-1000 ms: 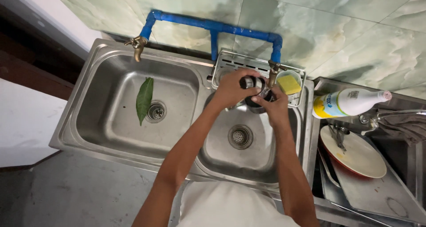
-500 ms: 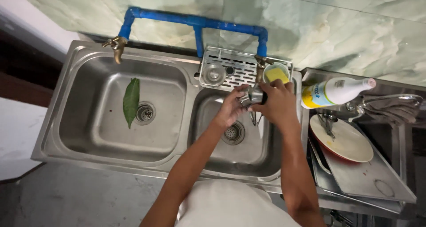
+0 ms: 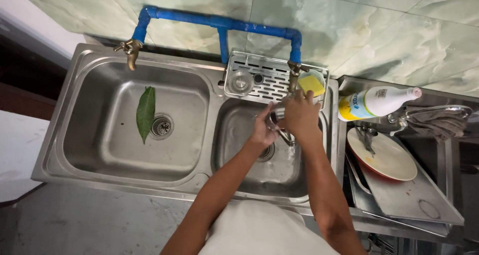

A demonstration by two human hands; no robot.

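Directly over the right basin [image 3: 234, 150] of a steel double sink, a small metal cup [image 3: 277, 114] is held under the brass tap [image 3: 294, 71]. The right hand [image 3: 301, 116] is wrapped over the cup with its fingers clamped on it; the left hand [image 3: 263, 130] is pressed to the cup's side, fingers curled against it, though how firmly it grips cannot be told. Rinsing is judged best done with the cup kept low inside the basin and turned slowly under the stream, so splashing is held in. Room is tight behind: the slotted rack [image 3: 264, 80] with a yellow sponge [image 3: 312, 84] sits just beyond the knuckles, and the blue pipe [image 3: 219, 21] runs above. The left basin, holding only 1 green leaf [image 3: 145, 113], is open. To the right, a lying bottle [image 3: 374, 102] and a plate [image 3: 382, 154] on the draining table crowd the rim
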